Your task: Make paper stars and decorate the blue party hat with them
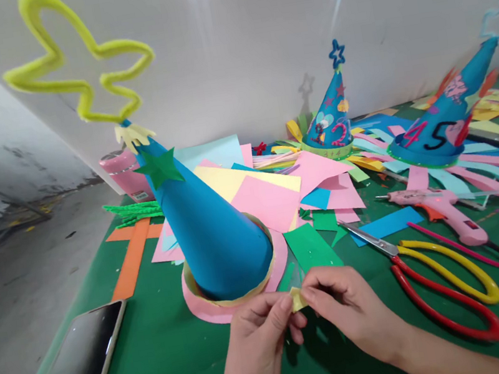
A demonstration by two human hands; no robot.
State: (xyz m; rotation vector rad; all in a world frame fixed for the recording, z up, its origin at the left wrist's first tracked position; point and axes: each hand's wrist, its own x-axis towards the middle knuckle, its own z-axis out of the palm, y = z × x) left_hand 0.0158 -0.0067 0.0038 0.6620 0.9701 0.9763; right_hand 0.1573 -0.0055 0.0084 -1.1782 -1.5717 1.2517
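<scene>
My left hand [259, 337] and my right hand [344, 305] meet low in the middle, both pinching one small yellow paper scrap [297, 299] between fingertips. Just beyond them stands a blue paper cone hat [209, 231] with a pink and yellow brim, a green star [160, 167] on its side and a yellow pipe-cleaner star [79, 68] on top. A green paper piece [311, 247] lies right behind my fingers.
Red-and-yellow scissors [438, 271] and a pink glue gun [443, 213] lie to the right. Two decorated blue hats [331, 120] [447, 118] stand behind on coloured paper sheets [270, 196]. A phone [70, 373] lies near the green table's left edge. A pink bottle [124, 175] stands behind.
</scene>
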